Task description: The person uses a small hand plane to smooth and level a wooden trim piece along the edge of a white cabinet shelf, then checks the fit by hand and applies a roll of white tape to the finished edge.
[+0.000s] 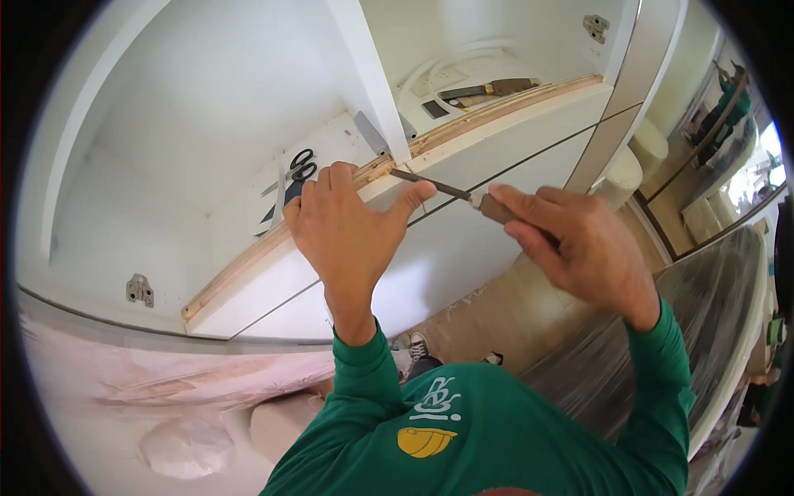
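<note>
My right hand (579, 236) is closed round the brown handle of a narrow dark-bladed chisel (442, 187). Its tip meets the bare wooden edge strip (248, 269) of a white cabinet (149, 178), beside the upright divider (370, 66). The wood at the tip looks rough and chipped. My left hand (343, 223) rests over the front edge just left of the tip, fingers bent across the strip, thumb stretched toward the blade without gripping it. Behind my left fingers, black-handled scissors (303, 165) lie inside the cabinet, near a grey roll (370, 132).
In the right compartment lie a dark-bladed tool with a brown handle (504, 86), a small black flat object (433, 109) and curled white strips. Metal hinges (140, 289) sit on the side walls. Plastic sheeting (703, 289) covers furniture at right; a mirror stands beyond.
</note>
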`<state>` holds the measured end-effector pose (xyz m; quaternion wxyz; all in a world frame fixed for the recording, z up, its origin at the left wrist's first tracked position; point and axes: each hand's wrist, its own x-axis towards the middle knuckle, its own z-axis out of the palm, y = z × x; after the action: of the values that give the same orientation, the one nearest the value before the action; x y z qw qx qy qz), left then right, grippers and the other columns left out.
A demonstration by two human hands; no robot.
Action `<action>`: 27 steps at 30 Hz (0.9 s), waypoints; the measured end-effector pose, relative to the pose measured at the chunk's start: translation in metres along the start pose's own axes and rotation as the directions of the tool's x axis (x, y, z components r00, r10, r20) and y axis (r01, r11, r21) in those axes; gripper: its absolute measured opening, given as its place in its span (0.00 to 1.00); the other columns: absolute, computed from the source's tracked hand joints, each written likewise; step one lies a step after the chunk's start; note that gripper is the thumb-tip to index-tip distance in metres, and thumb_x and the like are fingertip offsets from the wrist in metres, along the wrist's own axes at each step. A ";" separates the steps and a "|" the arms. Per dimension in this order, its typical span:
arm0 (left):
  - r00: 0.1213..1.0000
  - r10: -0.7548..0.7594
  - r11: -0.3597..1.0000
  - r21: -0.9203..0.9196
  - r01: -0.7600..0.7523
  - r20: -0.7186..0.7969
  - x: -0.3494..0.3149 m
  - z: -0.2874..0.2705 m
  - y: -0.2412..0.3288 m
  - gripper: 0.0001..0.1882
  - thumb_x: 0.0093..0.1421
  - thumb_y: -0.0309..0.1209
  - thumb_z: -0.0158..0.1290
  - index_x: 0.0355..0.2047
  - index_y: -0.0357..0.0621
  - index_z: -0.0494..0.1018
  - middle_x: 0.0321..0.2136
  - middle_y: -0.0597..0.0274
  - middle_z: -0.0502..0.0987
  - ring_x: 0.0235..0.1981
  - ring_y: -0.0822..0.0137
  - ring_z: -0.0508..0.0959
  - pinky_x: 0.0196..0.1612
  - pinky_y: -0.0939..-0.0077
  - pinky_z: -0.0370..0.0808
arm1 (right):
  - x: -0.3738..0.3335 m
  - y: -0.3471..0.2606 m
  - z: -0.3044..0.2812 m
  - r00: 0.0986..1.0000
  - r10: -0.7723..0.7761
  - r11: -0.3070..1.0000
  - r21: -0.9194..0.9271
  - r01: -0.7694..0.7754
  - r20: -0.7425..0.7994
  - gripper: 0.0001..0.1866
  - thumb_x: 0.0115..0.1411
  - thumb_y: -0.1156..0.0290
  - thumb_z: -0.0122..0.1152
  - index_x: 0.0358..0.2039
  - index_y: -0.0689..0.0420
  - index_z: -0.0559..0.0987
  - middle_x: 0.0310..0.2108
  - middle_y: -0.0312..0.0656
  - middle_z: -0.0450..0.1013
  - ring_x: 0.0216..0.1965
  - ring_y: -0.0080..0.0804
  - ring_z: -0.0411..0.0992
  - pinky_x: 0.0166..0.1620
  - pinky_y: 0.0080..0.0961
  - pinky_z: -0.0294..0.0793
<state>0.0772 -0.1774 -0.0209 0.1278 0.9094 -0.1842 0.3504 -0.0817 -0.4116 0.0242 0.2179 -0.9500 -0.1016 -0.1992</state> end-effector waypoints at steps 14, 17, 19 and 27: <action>0.996 0.080 0.993 -0.085 -0.082 -0.026 -0.001 0.000 -0.014 0.53 0.49 0.86 0.60 0.42 0.41 0.81 0.34 0.57 0.83 0.39 0.52 0.82 0.48 0.51 0.70 | -0.014 -0.092 0.031 0.937 0.344 0.906 -0.244 -0.347 -0.056 0.27 0.75 0.65 0.68 0.73 0.44 0.79 0.32 0.42 0.73 0.26 0.50 0.77 0.30 0.47 0.78; 0.996 0.084 0.990 -0.110 -0.086 -0.024 -0.003 0.002 -0.015 0.54 0.50 0.86 0.57 0.42 0.40 0.81 0.34 0.57 0.83 0.39 0.52 0.82 0.48 0.51 0.69 | -0.021 -0.103 0.047 0.932 0.351 0.895 -0.261 -0.362 -0.092 0.29 0.76 0.60 0.67 0.75 0.41 0.73 0.33 0.41 0.74 0.24 0.50 0.78 0.26 0.50 0.80; 0.995 0.094 0.989 -0.116 -0.096 -0.019 -0.002 0.003 -0.015 0.54 0.51 0.86 0.55 0.43 0.40 0.80 0.34 0.57 0.83 0.39 0.52 0.82 0.48 0.52 0.69 | -0.024 -0.107 0.053 0.927 0.360 0.882 -0.286 -0.375 -0.103 0.30 0.76 0.60 0.67 0.76 0.43 0.72 0.34 0.41 0.74 0.24 0.49 0.78 0.26 0.49 0.80; 0.990 0.143 0.985 -0.093 -0.142 -0.003 -0.003 0.004 -0.020 0.53 0.54 0.84 0.56 0.48 0.40 0.81 0.39 0.55 0.84 0.44 0.50 0.81 0.50 0.49 0.70 | -0.040 -0.108 0.100 0.893 0.375 0.884 -0.193 -0.425 -0.249 0.31 0.77 0.62 0.65 0.77 0.46 0.72 0.37 0.42 0.74 0.28 0.48 0.80 0.29 0.48 0.81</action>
<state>0.0859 -0.1597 -0.0278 0.1442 0.8876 -0.2651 0.3480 -0.1147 -0.2749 -0.0354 0.1462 -0.9442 0.1456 -0.2569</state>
